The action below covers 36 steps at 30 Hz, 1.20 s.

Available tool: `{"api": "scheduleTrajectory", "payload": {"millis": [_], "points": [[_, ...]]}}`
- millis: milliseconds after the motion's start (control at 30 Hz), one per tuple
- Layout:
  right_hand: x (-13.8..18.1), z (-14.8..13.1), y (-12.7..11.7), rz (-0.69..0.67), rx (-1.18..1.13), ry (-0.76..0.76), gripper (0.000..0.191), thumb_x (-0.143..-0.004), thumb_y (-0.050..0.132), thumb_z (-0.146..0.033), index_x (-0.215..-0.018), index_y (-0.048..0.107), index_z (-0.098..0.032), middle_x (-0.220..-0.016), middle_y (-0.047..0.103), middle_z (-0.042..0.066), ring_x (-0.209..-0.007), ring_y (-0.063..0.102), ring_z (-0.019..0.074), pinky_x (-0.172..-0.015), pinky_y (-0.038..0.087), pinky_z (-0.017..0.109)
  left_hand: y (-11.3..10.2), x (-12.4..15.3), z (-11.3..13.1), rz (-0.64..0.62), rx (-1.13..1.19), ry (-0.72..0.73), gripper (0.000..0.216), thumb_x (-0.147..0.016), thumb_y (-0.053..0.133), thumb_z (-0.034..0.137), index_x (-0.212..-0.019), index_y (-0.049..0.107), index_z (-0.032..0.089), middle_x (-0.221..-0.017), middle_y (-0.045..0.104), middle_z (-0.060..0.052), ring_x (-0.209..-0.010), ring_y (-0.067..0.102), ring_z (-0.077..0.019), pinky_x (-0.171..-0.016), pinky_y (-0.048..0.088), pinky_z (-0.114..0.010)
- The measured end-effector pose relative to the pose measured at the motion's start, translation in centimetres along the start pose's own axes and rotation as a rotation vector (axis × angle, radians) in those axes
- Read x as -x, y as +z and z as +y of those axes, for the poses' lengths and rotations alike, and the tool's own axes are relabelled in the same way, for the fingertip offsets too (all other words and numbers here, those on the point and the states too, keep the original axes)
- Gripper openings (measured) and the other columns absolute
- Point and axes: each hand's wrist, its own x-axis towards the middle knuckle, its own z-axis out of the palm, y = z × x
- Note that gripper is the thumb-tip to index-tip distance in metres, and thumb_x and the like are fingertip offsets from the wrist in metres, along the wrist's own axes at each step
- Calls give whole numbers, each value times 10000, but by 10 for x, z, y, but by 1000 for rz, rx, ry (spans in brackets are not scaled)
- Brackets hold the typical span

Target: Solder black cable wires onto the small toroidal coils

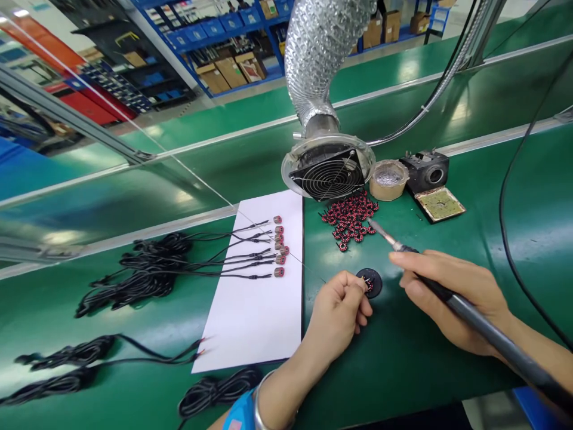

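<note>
My right hand (456,292) grips a soldering iron (430,280) like a pen. Its metal tip points up-left, close to the pile of small red-and-black ring-shaped parts (351,215). My left hand (340,307) is closed in a pinch at a small round black base (376,283). On that base sits one small ring-shaped part (369,286), partly hidden by the fingertips. A thin solder wire (295,257) runs down from the upper left into my left hand; its end between the fingers is hard to make out.
White paper (255,316) carries several small round metal parts (279,272) beside black cable ends. Bundled black cables (152,275) lie left. A fume-extractor fan (331,173) hangs above the pile. Behind stand a tape roll (388,186), a black iron holder (427,170) and a sponge tray (439,204).
</note>
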Motion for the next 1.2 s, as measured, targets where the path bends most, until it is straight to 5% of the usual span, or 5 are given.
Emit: {"api": "scheduleTrajectory", "payload": {"millis": [300, 1200], "points": [[25, -3, -19, -13, 51, 242, 247, -852, 559, -144, -1061, 632, -254, -791, 646, 2, -635, 601, 147, -548, 458, 260, 3, 2, 0, 23, -22, -2, 201, -838, 536, 365, -746, 515, 187, -525, 590, 41, -422, 488, -71, -385, 372, -138], [17, -6, -10, -38, -156, 201, 269, -776, 527, -68, -966, 655, -209, -656, 577, -11, -535, 515, 129, -472, 399, 263, 3, 5, 0, 3, -39, 15, 255, -885, 543, 397, -737, 495, 194, -557, 605, 32, -452, 504, -79, -434, 430, -161]]}}
